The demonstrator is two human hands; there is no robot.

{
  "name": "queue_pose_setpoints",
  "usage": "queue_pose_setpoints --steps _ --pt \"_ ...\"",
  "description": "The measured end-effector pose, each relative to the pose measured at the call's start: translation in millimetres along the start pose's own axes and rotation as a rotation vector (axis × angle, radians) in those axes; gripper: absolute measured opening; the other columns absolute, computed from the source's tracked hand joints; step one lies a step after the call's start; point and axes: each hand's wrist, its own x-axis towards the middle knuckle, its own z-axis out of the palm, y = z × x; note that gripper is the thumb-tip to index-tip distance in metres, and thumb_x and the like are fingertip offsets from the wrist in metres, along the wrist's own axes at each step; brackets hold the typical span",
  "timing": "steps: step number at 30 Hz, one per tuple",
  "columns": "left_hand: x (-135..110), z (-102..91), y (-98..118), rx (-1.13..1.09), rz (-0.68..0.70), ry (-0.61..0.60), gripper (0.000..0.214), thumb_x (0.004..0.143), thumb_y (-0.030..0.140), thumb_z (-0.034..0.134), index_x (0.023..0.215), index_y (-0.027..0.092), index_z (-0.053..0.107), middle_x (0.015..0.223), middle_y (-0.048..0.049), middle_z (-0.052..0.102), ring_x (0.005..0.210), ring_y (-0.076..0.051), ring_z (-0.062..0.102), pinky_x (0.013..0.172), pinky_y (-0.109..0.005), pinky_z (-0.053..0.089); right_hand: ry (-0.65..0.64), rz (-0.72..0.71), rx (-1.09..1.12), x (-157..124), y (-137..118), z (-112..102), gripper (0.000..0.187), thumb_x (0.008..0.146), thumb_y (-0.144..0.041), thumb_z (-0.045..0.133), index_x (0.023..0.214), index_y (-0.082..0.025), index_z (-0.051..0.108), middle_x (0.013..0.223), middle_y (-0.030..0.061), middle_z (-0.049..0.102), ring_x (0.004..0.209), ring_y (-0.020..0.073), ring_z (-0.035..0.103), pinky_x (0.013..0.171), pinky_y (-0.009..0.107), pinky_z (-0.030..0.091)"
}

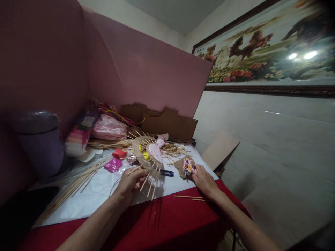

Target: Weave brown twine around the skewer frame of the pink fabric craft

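My left hand (129,184) has its fingers closed on the near edge of a woven wicker piece (143,157) with thin wooden spokes sticking out all round. The piece stands tilted on a white sheet (102,191). A pink dotted fabric shape (155,151) lies against it. My right hand (202,179) pinches a small flowered white piece (188,166) over a scrap of brown cardboard (180,164). Blue-handled scissors (167,173) lie between my two hands.
A red cloth (167,219) covers the table's near part; two loose sticks (192,198) lie on it. Long reeds (70,188), pink and red packets (116,158), a pink bag (108,127), cardboard (167,122) and a dark bin (39,139) crowd the back and left. A pink screen stands behind.
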Motion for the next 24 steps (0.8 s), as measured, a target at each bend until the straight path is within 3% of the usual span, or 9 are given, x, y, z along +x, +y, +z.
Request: queue_pose_setpoints --steps 4,10,12,14,15,17,20,22,24 --pt "1 -2.1 -1 0.035 0.01 0.019 0.009 0.058 0.016 0.068 0.061 0.012 0.061 0.05 0.0001 0.06 0.04 -0.008 0.052 0.037 -0.017 0.034 0.075 0.091 -0.081 11 8 3 0.035 0.089 -0.028 0.036 0.117 -0.011 0.046 0.11 0.0152 0.054 0.094 0.0235 0.056 0.076 0.03 0.036" --pt "2 -1.9 -2 0.022 0.019 0.003 0.01 0.058 0.016 0.069 0.062 0.012 0.061 0.052 -0.0006 0.062 0.042 -0.009 0.054 0.04 -0.018 0.039 -0.038 0.043 -0.046 8 11 -3 0.038 0.087 -0.03 0.042 0.119 -0.013 0.049 0.105 0.0147 0.055 0.099 0.0263 0.054 0.082 0.035 0.037" --pt "1 -1.3 -2 0.017 0.015 0.001 0.01 0.058 0.016 0.069 0.063 0.012 0.062 0.052 -0.0006 0.062 0.042 -0.01 0.054 0.041 -0.019 0.04 0.072 0.022 -0.027 1 -2 -12 0.039 0.085 -0.027 0.044 0.12 -0.011 0.05 0.107 0.0175 0.055 0.104 0.0301 0.05 0.087 0.041 0.035" --pt "2 -1.2 -2 0.012 -0.001 0.0 0.011 0.058 0.016 0.069 0.065 0.012 0.063 0.054 -0.0016 0.063 0.044 -0.011 0.056 0.043 -0.02 0.042 0.234 -0.07 0.181 -8 -23 -21 0.037 0.083 -0.021 0.045 0.119 -0.011 0.05 0.117 0.0181 0.051 0.113 0.0299 0.043 0.095 0.043 0.03" --pt "2 -1.5 -2 0.01 -0.01 -0.002 0.013 0.057 0.017 0.069 0.067 0.012 0.063 0.056 -0.0025 0.064 0.046 -0.012 0.058 0.044 -0.021 0.043 0.223 -0.143 0.38 -12 -36 -25 0.034 0.083 -0.022 0.046 0.116 -0.014 0.052 0.119 0.0155 0.051 0.113 0.0271 0.044 0.096 0.04 0.031" --pt "3 -2.7 -2 0.002 -0.02 -0.001 0.015 0.057 0.017 0.07 0.069 0.011 0.064 0.058 -0.0035 0.065 0.048 -0.014 0.059 0.046 -0.022 0.044 0.002 -0.11 0.846 -18 -64 -30 0.026 0.08 -0.032 0.054 0.099 -0.016 0.059 0.102 0.0114 0.059 0.096 0.0231 0.055 0.087 0.037 0.04" --pt "4 -5.8 -3 -0.02 -0.009 0.0 0.017 0.058 0.019 0.07 0.072 0.01 0.065 0.062 -0.0053 0.067 0.052 -0.016 0.062 0.049 -0.024 0.047 -0.521 0.205 1.565 -17 -103 -28 0.031 0.071 -0.041 0.067 0.082 -0.013 0.059 0.083 0.0088 0.062 0.08 0.0173 0.061 0.082 0.032 0.045" --pt "5 -7.7 -4 -0.022 -0.008 -0.003 0.018 0.059 0.019 0.07 0.074 0.01 0.065 0.066 -0.0073 0.068 0.056 -0.018 0.064 0.053 -0.025 0.048 -0.767 0.367 1.824 -12 -123 -21 0.032 0.068 -0.038 0.07 0.081 -0.012 0.058 0.075 0.007 0.063 0.074 0.0151 0.062 0.078 0.03 0.047" --pt "6 -8.8 -5 -0.018 -0.01 -0.013 0.021 0.06 0.019 0.07 0.077 0.009 0.066 0.069 -0.0091 0.069 0.06 -0.02 0.065 0.056 -0.027 0.05 -0.861 0.451 1.933 -4 -139 -14 0.031 0.068 -0.038 0.069 0.081 -0.013 0.057 0.068 0.0042 0.062 0.068 0.0151 0.062 0.073 0.031 0.049"
